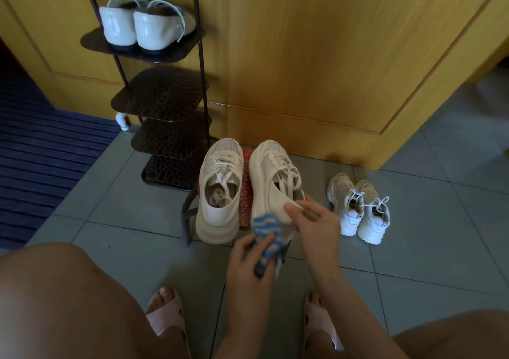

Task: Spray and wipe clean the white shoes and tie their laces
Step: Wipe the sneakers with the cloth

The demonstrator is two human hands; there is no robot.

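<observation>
Two large white sneakers stand on a small stool with a red patterned seat (246, 193). The left sneaker (219, 193) sits upright with loose laces. The right sneaker (272, 176) is tipped onto its side, and my right hand (316, 223) grips its heel collar. My left hand (248, 259) holds a blue and white striped cloth (265, 232) pressed against that sneaker's heel. No spray bottle is in view.
A small pair of white sneakers (359, 207) stands on the tiled floor to the right. A dark tiered shoe rack (165, 94) at the left carries a white pair (140, 25) on top. Yellow wooden doors (330, 55) stand behind; a blue mat (41, 152) lies left. My knees and slippered feet are near.
</observation>
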